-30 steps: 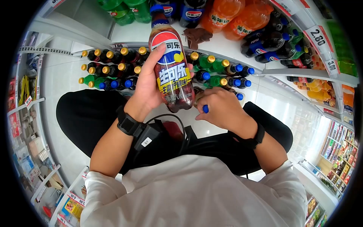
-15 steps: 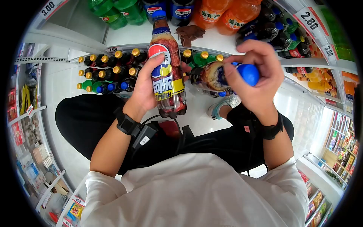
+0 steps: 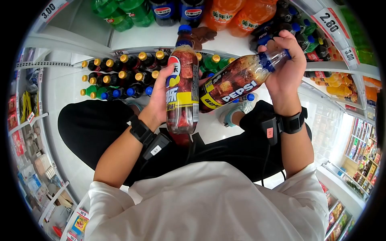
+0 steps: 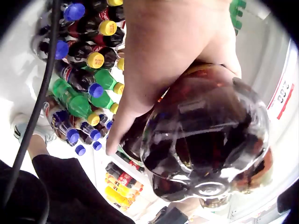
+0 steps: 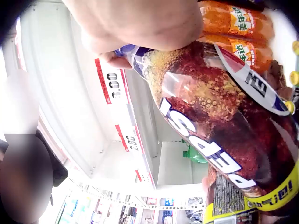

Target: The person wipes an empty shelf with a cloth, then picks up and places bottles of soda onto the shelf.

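Note:
My left hand holds a cola bottle with a blue cap, thumb across its label. The bottle points away from me, and its clear base faces the left wrist view. My right hand grips a second cola bottle, marked PEPSI, around its neck and cap. That bottle slants down to the left, with its bottom end beside the first one. Its printed label fills much of the right wrist view. Cola bottles with yellow caps stand in rows on the floor beyond my left hand.
Ahead is a white shelf with green bottles, dark Pepsi bottles and orange soda bottles. A brown crumpled thing lies at its front. Small bottles lie piled at right. My knees flank the floor space.
My right hand has lifted the second bottle from the floor bottles, then swung it outward so its label shows. The left hand's bottle has turned slightly and come a little nearer to me.

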The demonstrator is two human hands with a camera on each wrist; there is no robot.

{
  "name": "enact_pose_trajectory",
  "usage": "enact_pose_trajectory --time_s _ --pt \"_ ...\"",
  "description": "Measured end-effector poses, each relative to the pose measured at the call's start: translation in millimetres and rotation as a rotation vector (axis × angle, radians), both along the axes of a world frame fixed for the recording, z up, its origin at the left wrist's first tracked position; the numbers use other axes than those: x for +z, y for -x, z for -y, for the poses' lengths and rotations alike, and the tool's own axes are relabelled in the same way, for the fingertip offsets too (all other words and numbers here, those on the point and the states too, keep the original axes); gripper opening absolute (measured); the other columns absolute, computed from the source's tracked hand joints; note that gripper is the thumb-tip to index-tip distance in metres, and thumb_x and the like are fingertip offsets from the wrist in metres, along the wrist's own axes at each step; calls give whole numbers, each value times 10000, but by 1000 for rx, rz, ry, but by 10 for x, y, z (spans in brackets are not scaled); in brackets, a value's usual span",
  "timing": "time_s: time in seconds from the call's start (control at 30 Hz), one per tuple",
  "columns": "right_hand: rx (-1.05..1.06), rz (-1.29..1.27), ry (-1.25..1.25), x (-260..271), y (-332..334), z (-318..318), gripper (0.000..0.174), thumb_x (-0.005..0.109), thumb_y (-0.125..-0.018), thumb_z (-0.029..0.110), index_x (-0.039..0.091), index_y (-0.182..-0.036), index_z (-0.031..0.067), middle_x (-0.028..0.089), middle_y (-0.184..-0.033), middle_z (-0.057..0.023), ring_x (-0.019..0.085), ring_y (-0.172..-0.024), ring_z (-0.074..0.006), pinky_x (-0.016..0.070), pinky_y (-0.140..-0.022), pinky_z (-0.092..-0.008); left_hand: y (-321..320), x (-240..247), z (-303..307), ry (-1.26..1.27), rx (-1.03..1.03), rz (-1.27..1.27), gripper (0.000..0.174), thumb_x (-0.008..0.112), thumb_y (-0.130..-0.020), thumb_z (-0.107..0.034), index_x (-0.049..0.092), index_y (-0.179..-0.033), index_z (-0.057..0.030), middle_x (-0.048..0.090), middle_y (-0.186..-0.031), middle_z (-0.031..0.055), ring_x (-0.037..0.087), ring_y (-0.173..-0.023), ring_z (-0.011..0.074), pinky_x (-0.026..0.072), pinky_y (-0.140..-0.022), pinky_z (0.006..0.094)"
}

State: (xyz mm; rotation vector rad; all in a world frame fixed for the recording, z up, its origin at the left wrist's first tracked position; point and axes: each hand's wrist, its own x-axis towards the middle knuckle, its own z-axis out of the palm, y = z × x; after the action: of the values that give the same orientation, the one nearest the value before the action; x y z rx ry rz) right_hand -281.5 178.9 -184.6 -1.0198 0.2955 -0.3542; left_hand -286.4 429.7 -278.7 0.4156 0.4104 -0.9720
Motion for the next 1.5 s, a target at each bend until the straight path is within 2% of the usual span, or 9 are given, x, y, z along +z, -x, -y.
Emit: enact_pose_trajectory --time_s 0.07,0.1,0.37,0.5,0.8,0.97,1.0,1.27,1.5 --pt "3 -19 -7 -47 -66 39 100 613 -808 54 584 -902 38 564 -829 -37 555 -748 -156 539 -708 -388 7 -49 -15 -8 -118 98 782 511 -834 -665 464 -1342 -73 539 -1300 150 516 -1212 430 388 -964 715" --pt "24 -49 -51 -57 -98 43 97 632 -813 76 591 -894 42 551 -816 -30 546 -735 -154 536 -701 -375 44 -10 -8 68 -69 96 612 590 -857 -509 533 -1279 -69 649 -1165 95 677 -918 200 574 -802 375" --pt "243 -151 167 -84 13 -257 230 620 -903 235 576 -1017 40 623 -981 -93 617 -895 -224 508 -837 -349 162 17 -15 11 -37 125 633 579 -843 -527 541 -1266 -59 659 -1109 76 673 -909 180 578 -781 356" --pt "564 0 -51 -143 106 -372 399 606 -915 246 484 -1226 28 594 -1167 -151 610 -1056 -260 494 -933 -402 154 248 -24 265 -14 35 744 555 -820 -628 449 -1354 -121 535 -1303 113 519 -1202 413 433 -925 705" --pt "914 65 -32 -172 129 -415 785 812 -711 10 394 -1375 28 567 -1282 -97 555 -1181 -197 423 -1039 -373 92 295 -53 203 -18 151 946 521 -727 -799 309 -1489 -280 254 -1556 152 320 -1354 487 266 -904 841" --pt "733 30 416 -72 214 -623 844 910 -628 113 431 -1318 32 592 -1216 -75 567 -1143 -174 452 -1003 -335 78 79 -259 92 45 209 672 545 -840 -593 548 -1278 -83 669 -1108 92 667 -953 220 556 -836 387" --pt "735 28 414 -80 214 -637 844 910 -628 113 431 -1318 32 592 -1216 -75 567 -1143 -174 452 -1003 -335 71 -58 -317 160 51 138 879 454 -787 -769 480 -1339 -85 619 -1205 159 663 -983 312 571 -803 483" --pt "603 -307 -39 -131 115 -646 387 752 -800 66 518 -1107 48 654 -935 -68 673 -830 -187 558 -752 -343 59 137 -152 -39 -27 523 854 540 -771 -705 434 -1339 -77 569 -1194 102 626 -975 234 576 -777 435" --pt "437 -345 -143 -146 115 -578 323 738 -798 68 549 -1060 55 650 -932 -65 662 -823 -179 545 -717 -331 92 90 -150 74 -33 462 625 710 -788 -301 500 -1312 -34 634 -1186 102 640 -1042 211 515 -925 363"
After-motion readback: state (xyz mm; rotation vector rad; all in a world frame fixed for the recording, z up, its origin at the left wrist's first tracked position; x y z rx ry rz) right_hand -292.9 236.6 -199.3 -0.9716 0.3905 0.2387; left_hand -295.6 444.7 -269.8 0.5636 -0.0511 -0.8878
